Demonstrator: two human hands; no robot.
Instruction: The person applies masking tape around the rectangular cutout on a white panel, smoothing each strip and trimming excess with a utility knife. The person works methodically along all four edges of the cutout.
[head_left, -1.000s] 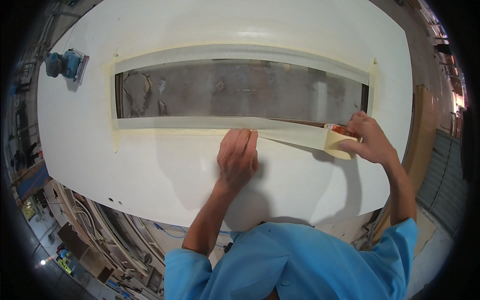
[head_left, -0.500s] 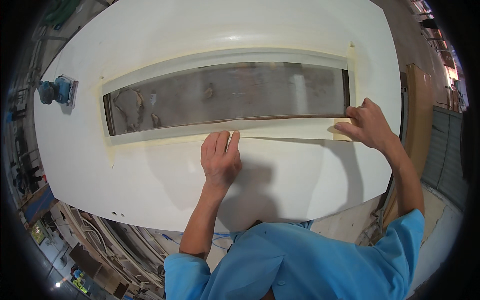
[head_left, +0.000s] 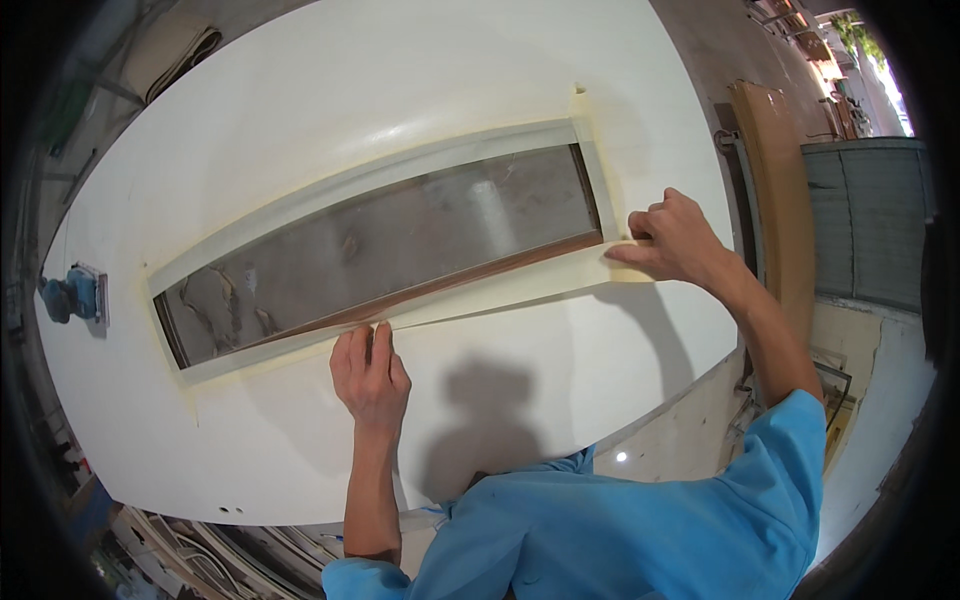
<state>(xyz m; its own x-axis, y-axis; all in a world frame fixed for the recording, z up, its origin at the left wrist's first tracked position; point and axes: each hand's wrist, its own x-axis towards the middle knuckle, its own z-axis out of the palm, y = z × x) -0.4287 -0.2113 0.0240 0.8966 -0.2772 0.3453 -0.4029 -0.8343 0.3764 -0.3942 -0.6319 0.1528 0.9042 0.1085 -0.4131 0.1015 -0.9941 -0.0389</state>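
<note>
A pale strip of masking tape (head_left: 520, 290) runs along the near edge of a long, narrow window (head_left: 400, 250) set in a big white panel (head_left: 530, 60). My right hand (head_left: 675, 240) pinches the strip's right end, thumb below and fingers curled, just beyond the window's near right corner. Farther left, my left hand (head_left: 372, 380) rests its bent fingertips on the tape by the window's near edge; its thumb is hidden. Between the strip and the glass shows a reddish-brown edge (head_left: 480, 267). More tape (head_left: 350, 192) lines the other sides of the window.
A blue power sander (head_left: 72, 294) stands on the panel at the far left. Past the panel's right side are a tall brown board (head_left: 780, 190) and a grey corrugated sheet (head_left: 868, 215). Lengths of material (head_left: 215, 553) lie below the near left edge.
The view has turned, so the window slants more. My right hand has drawn the tape's end away from the corner, and more brown edge shows. My left hand stays at the near tape.
</note>
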